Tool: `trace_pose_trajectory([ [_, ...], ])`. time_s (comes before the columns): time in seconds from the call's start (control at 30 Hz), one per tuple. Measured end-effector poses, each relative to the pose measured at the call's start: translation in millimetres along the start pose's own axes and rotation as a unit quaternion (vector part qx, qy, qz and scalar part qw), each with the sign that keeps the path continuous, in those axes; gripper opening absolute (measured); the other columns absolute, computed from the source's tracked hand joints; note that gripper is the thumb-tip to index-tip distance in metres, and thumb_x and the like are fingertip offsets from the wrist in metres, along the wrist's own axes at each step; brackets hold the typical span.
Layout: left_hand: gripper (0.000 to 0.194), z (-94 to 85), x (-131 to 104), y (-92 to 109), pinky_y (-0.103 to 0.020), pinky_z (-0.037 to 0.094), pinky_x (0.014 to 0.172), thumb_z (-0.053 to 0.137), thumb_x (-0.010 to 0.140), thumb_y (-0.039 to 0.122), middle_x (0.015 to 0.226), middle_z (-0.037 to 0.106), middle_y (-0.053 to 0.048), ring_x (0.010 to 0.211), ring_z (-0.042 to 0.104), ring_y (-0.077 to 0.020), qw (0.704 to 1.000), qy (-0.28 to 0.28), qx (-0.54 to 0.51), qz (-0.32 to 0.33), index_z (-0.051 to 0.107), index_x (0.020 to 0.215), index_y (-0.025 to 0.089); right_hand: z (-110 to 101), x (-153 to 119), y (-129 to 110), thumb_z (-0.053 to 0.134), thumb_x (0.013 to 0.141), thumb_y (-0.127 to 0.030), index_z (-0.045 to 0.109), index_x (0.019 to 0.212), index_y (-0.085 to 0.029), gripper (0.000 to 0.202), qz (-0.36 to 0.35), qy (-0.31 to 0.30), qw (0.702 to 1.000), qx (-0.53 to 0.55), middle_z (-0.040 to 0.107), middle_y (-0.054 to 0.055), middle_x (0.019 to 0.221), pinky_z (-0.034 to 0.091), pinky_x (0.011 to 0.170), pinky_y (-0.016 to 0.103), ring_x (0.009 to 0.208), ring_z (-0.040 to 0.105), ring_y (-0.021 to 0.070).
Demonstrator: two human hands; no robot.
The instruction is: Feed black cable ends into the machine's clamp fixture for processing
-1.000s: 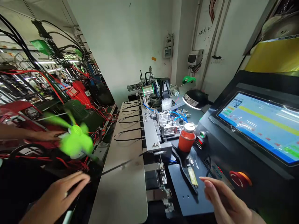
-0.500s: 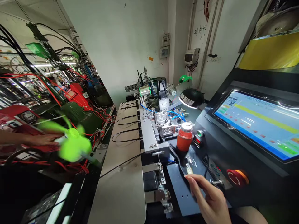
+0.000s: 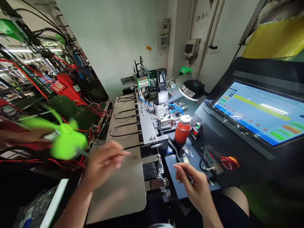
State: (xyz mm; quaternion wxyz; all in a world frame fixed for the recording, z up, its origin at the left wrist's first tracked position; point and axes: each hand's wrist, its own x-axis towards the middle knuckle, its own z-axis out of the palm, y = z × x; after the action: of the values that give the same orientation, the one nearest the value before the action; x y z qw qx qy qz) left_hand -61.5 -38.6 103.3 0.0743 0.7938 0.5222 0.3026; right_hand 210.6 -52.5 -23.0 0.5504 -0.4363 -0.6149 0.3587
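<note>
My left hand (image 3: pixel 104 163) is blurred by motion over the beige metal plate (image 3: pixel 118 193), thumb and fingers drawn together in a pinch. A black cable (image 3: pixel 131 147) lies just beyond its fingers; whether they touch I cannot tell. More black cables (image 3: pixel 123 130) lie in loops further up the plate. My right hand (image 3: pixel 193 182) hovers above the dark blue-grey base plate (image 3: pixel 173 171), fingertips pressed together; anything between them is too small to name. Just past those fingertips is a small pale-handled tool (image 3: pixel 185 159). Metal clamps (image 3: pixel 163 182) sit along the plate's right edge.
A red jar (image 3: pixel 182 132) stands behind my right hand, near a black lamp (image 3: pixel 192 88). Right of it are a touchscreen (image 3: pixel 258 110) and a red emergency stop button (image 3: pixel 230 163). A green fan (image 3: pixel 67 142) is at left, with another person's blurred arm (image 3: pixel 19 136) beside it.
My left hand has come into view over the beige plate, where a cable stretched across before. My right hand stays pinched near the pale-handled tool. The view has shifted slightly.
</note>
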Motion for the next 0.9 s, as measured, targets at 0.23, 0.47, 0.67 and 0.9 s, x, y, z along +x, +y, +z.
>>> trace_pose_trajectory([
  [0.23,0.026,100.8,28,25,-0.023,0.045,0.068,0.049,0.095,0.033,0.083,0.063,-0.003,0.075,0.059,-0.0134,0.959,-0.187,-0.214,0.003,0.070,0.095,0.019,13,5,1,0.056,0.093,-0.032,0.066,0.093,-0.020,0.015,0.054,-0.016,0.997,0.054,0.065,0.002,0.079,0.047,0.060,0.022,0.070,0.060,0.0146],
  [0.47,0.020,109.4,11,14,-0.023,0.042,0.067,0.051,0.093,0.024,0.081,0.061,-0.003,0.073,0.057,-0.0128,0.971,-0.179,-0.152,0.034,0.069,0.088,0.017,22,6,10,0.055,0.093,-0.032,0.062,0.080,-0.019,0.020,0.075,-0.024,0.994,0.071,0.059,0.000,0.069,0.041,0.055,0.022,0.060,0.051,0.0127],
  [0.67,0.022,114.0,10,27,-0.022,0.039,0.065,0.051,0.093,0.027,0.076,0.057,-0.001,0.069,0.052,-0.0113,0.965,-0.159,-0.206,-0.022,0.066,0.082,0.016,34,5,10,0.052,0.094,-0.020,0.056,0.080,-0.020,0.015,-0.032,0.058,0.996,0.054,0.053,-0.002,0.068,0.037,0.054,0.021,0.060,0.048,0.0116],
  [0.9,0.032,127.1,1,40,-0.021,0.037,0.060,0.049,0.093,0.039,0.071,0.053,0.000,0.067,0.047,-0.0116,0.919,-0.151,-0.337,-0.134,0.064,0.079,0.015,66,8,8,0.045,0.092,-0.007,0.048,0.085,-0.021,0.016,-0.151,0.229,0.961,0.021,0.048,-0.004,0.069,0.038,0.054,0.019,0.059,0.046,0.0102],
])
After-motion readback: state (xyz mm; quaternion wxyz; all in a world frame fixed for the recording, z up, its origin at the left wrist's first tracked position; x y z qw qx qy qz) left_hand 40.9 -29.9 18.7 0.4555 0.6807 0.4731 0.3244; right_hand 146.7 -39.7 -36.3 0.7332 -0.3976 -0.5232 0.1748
